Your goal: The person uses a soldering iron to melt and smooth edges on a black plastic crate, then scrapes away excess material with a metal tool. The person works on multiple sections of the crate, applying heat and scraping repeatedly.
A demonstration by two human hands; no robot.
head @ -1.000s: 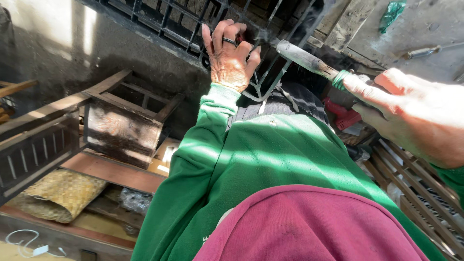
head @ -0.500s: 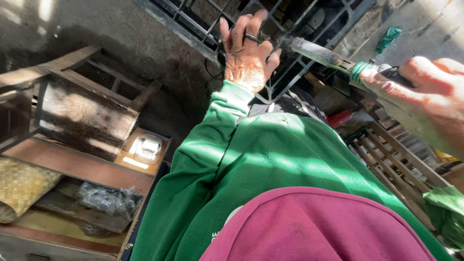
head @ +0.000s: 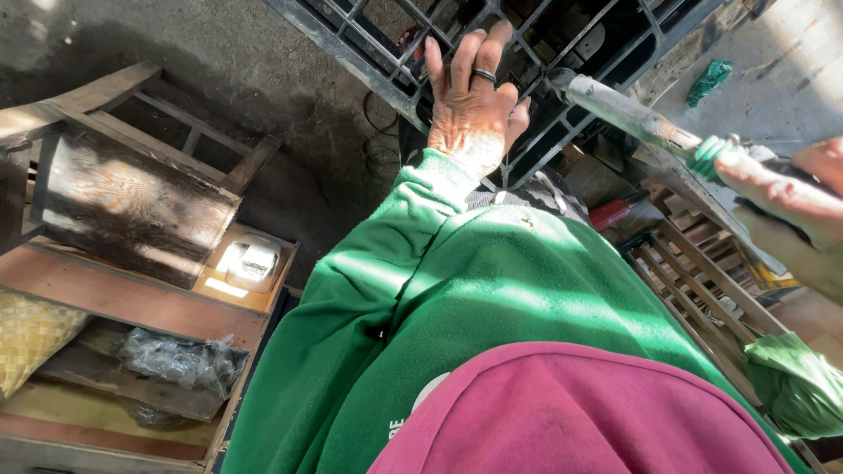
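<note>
Left hand braced on the black grille, tool tip now right beside it

The black metal grille (head: 369,53) fills the upper middle of the frame, nearer than a second ago. My left hand (head: 470,110) has gone from hooking a bar to lying spread flat on it. My right hand (head: 790,206), at the right edge, keeps its grip wrapped tight on the long grey tool (head: 632,114), its tip just beside my left fingers (head: 483,53).

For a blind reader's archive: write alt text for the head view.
A person's left hand, wearing a dark ring, presses flat on a black metal grate, while the right hand holds a long tool with green tape on it, tip at the grate. Green sleeves fill the middle; a wooden frame and shelf stand at the left.
</note>
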